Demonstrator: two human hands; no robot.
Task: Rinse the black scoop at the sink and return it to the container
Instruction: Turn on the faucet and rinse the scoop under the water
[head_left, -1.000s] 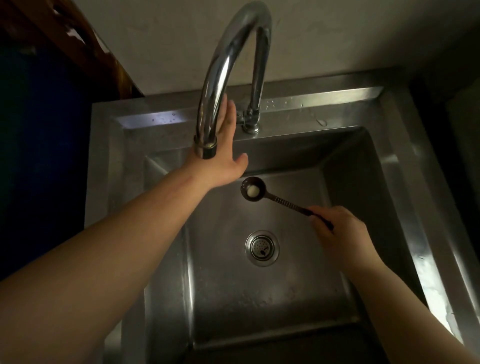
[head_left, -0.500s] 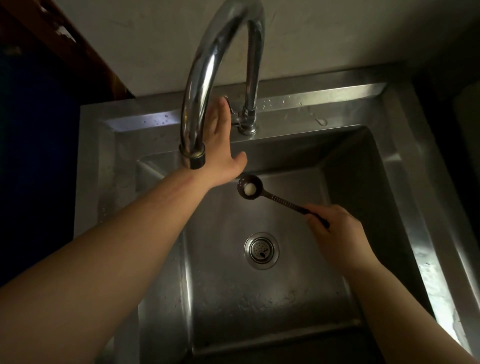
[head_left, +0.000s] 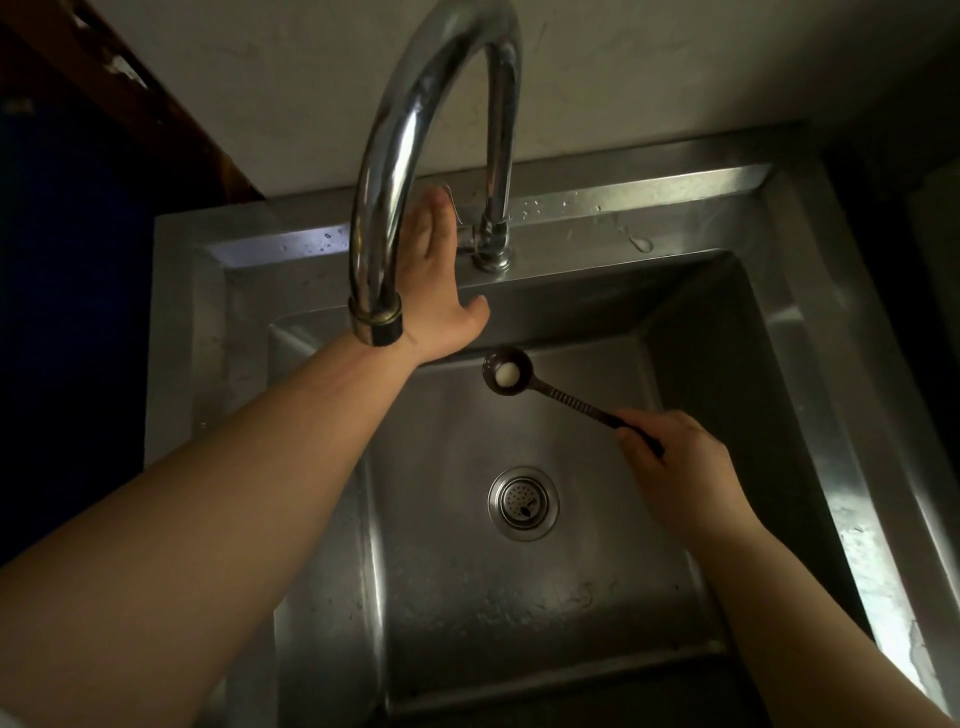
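Observation:
The black scoop (head_left: 540, 387) is held level over the steel sink (head_left: 800, 332), its round bowl pointing left with a small white lump in it. My right hand (head_left: 675, 467) is shut on the end of its ribbed handle. My left hand (head_left: 436, 291) reaches flat, fingers together and thumb out, behind the curved chrome faucet (head_left: 395, 156), fingertips near the small lever at the faucet's base (head_left: 491, 244). The spout partly hides that hand. No water runs. The container is not in view.
A round drain strainer (head_left: 523, 503) sits in the basin floor below the scoop. Water drops lie on the sink's back ledge. A pale wall rises behind the faucet. A dark wooden edge (head_left: 156, 104) and dark space lie to the left.
My left hand has slid further back behind the spout toward the faucet's base. The scoop and my right hand have stayed over the basin; the view has shifted slightly.

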